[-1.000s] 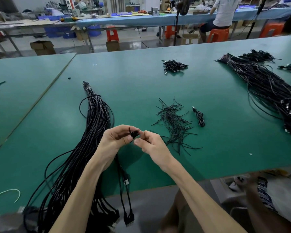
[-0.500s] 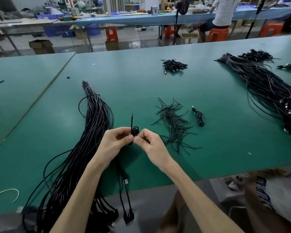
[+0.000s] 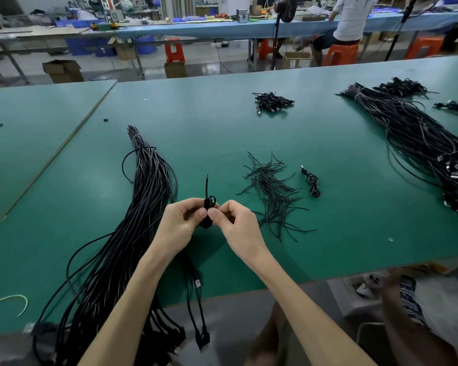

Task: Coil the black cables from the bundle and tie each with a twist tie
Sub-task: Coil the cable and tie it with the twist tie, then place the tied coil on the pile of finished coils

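My left hand (image 3: 180, 223) and my right hand (image 3: 236, 223) meet above the green table (image 3: 222, 133), both pinching a small coiled black cable (image 3: 209, 204). One thin end of it sticks straight up from between my fingers. A long bundle of black cables (image 3: 143, 207) lies to the left, running past my left forearm to the table's front edge. A loose pile of black twist ties (image 3: 273, 191) lies just right of my right hand. One coiled, tied cable (image 3: 312, 182) lies beyond the ties.
A second big cable bundle (image 3: 421, 143) fills the right side of the table. A small heap of coiled cables (image 3: 271, 101) sits at the far middle. A white loop (image 3: 11, 302) lies near the front left. A person sits at a far bench.
The cable's thin end, short between my fingers a second ago, now stands up above them. My hands stay together and have shifted slightly.
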